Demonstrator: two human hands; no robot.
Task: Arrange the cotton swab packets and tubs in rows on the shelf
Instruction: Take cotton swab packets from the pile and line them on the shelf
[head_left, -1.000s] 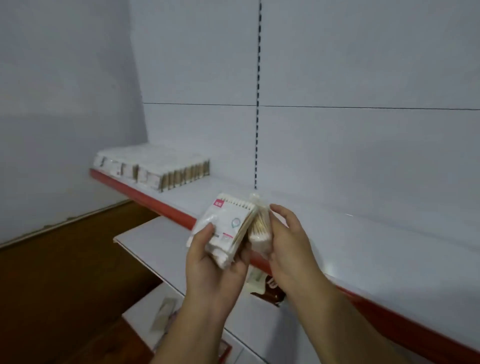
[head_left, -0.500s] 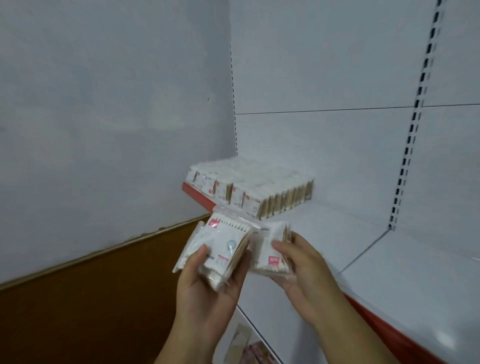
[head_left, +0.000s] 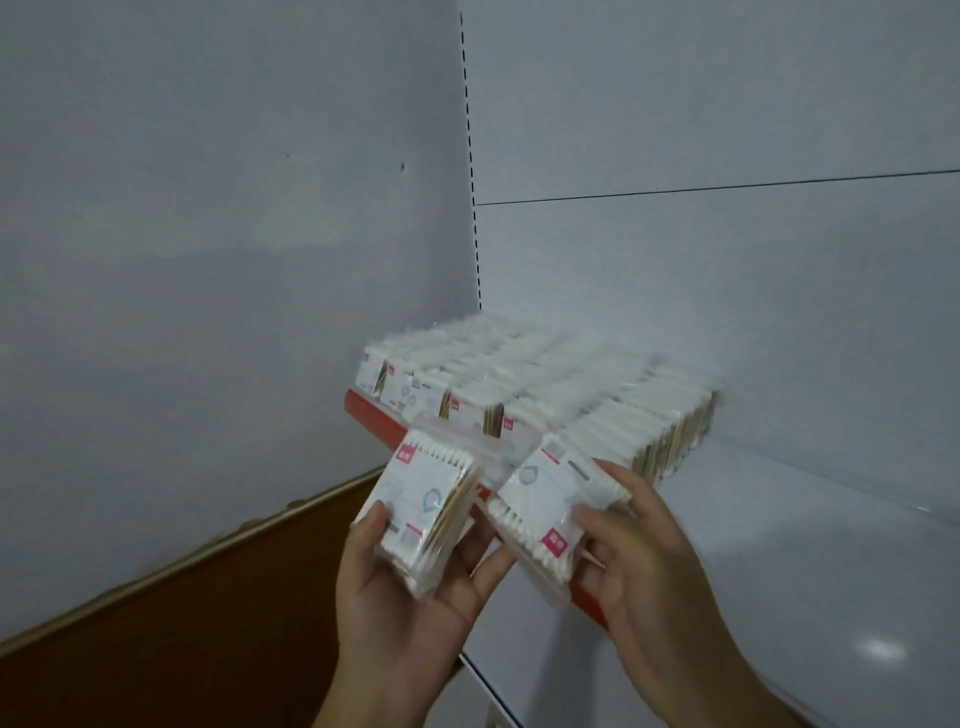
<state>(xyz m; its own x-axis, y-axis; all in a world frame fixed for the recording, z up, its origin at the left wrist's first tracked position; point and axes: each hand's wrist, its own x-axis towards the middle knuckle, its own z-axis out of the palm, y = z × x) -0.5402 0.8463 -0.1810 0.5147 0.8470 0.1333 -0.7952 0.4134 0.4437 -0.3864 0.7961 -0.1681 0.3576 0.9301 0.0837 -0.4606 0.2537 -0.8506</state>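
Step now: I think 1 more packet is about to go onto the shelf (head_left: 779, 545), next to the rows of packets (head_left: 545, 384) standing there.
Left hand: the left hand (head_left: 405, 613) holds a small stack of packets (head_left: 426, 504) upright, with the thumb on the front and the fingers curled round the back.
Right hand: the right hand (head_left: 649, 571) pinches a tilted packet (head_left: 550, 499), thumb on top and fingers under it. I cannot tell if it is 1 packet or more.
Where they are: the stack and the tilted packet are both up in the air, just in front of the shelf's red front edge (head_left: 371, 418), near its left end. The rows fill the back left corner of the shelf and come up to the front edge.
How to do it well: turn the tilted packet upright like the others, with its label facing the front. Set it at the right side of the rows, where the bare shelf starts. Push it snug against the one beside it and line it up with the front edge. Go gently, because thin standing packets may tip over. Keep a firm hold on the stack.
How the packets look: clear plastic bags with white fluffy tips on tan sticks. The label is white with a small red square and a pale blue round mark.
How they may feel: light, soft and a bit slippery, I think.
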